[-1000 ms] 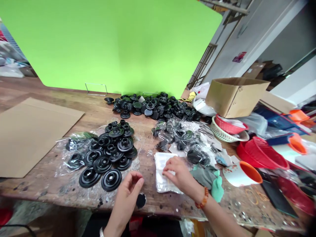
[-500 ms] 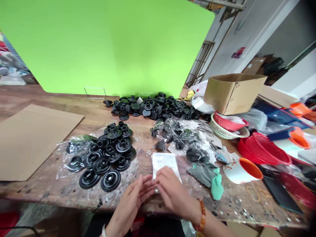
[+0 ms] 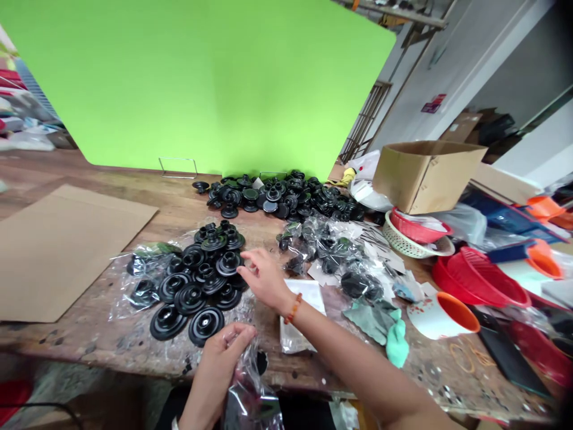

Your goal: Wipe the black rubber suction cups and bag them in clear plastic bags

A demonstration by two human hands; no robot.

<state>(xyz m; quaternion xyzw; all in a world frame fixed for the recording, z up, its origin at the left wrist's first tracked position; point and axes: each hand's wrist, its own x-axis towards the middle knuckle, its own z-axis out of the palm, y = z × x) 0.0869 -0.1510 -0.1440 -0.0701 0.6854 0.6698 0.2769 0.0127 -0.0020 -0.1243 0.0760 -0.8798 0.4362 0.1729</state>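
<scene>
Fingers and thumb of my left hand (image 3: pixel 224 361) are closed on the top of a clear plastic bag (image 3: pixel 253 394), which hangs over the table's front edge. My right hand (image 3: pixel 264 278), with an orange bead bracelet at the wrist, reaches over the right side of a pile of black round parts (image 3: pixel 190 298). Its fingers are apart, with nothing visible between them, beside the upper right parts. A stack of white plastic bags (image 3: pixel 298 340) lies partly under my right forearm.
More black parts (image 3: pixel 290 197) are heaped below a green panel (image 3: pixel 215 89). Cardboard (image 3: pixel 67 251) lies at left. Bagged parts (image 3: pixel 331 245), a grey-green cloth (image 3: pixel 376 322), a white-orange tube (image 3: pixel 439 316), red baskets (image 3: pixel 483 278) and a carton (image 3: pixel 425 173) stand at right.
My hands have separated. The right one has moved up and left to the pile of black parts; the left has moved slightly left and now has a clear bag hanging from it.
</scene>
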